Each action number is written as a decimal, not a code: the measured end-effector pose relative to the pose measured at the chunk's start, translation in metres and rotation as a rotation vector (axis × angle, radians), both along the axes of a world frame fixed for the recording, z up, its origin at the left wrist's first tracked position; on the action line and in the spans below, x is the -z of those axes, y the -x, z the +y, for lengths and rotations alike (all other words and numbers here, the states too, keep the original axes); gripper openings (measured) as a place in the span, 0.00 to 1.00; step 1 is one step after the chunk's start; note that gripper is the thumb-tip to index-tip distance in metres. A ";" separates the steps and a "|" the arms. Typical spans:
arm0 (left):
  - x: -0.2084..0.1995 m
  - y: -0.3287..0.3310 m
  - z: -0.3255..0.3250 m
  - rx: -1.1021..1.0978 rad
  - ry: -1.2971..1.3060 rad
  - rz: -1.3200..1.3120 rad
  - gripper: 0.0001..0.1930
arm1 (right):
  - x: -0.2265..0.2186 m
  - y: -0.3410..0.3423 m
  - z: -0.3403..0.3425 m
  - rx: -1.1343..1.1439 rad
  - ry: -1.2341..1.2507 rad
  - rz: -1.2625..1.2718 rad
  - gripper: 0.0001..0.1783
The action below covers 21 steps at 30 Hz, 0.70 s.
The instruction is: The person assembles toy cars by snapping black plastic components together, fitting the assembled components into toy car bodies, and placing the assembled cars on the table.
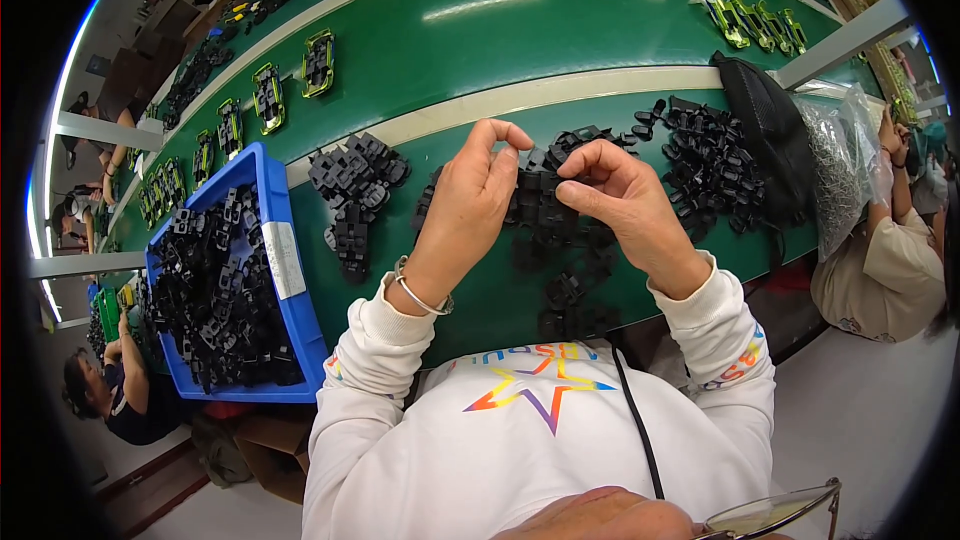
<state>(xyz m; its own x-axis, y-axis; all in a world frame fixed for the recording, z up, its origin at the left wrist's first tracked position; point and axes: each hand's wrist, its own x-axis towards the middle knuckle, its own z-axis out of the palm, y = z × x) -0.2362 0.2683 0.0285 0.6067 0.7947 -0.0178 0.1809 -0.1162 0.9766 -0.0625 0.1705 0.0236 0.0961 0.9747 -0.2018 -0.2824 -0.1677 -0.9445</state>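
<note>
My left hand (468, 202) and my right hand (617, 195) are raised together over the green bench (500, 50), fingertips meeting on a small black plastic part (541, 176). Each hand pinches one side of it. A silver bracelet sits on my left wrist. Under and between my hands lies a loose heap of black plastic parts (560, 240). A second heap (352, 185) lies to the left and a third one (705, 160) to the right of my hands.
A blue bin (283, 270) full of black parts stands at the left. Yellow-green and black toy car bodies (318, 63) ride the green belt behind. A black bag (775, 135) and a clear bag of small metal pieces (838, 165) lie right. Other people work nearby.
</note>
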 end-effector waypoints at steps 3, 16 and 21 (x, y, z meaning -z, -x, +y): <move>0.000 -0.002 0.001 0.006 -0.016 -0.010 0.06 | 0.005 0.004 -0.001 0.041 -0.037 -0.017 0.13; -0.002 -0.002 0.010 -0.021 -0.033 0.028 0.06 | 0.005 0.010 -0.001 0.025 -0.066 0.121 0.20; -0.004 -0.001 0.003 -0.061 -0.127 0.123 0.07 | 0.011 0.015 0.001 0.050 0.029 0.161 0.19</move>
<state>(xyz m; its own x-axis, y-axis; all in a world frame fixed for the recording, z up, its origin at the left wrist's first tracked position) -0.2352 0.2717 0.0329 0.5569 0.8305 0.0139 0.3085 -0.2224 0.9249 -0.0770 0.1720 0.0121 0.1085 0.9632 -0.2461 -0.4387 -0.1757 -0.8813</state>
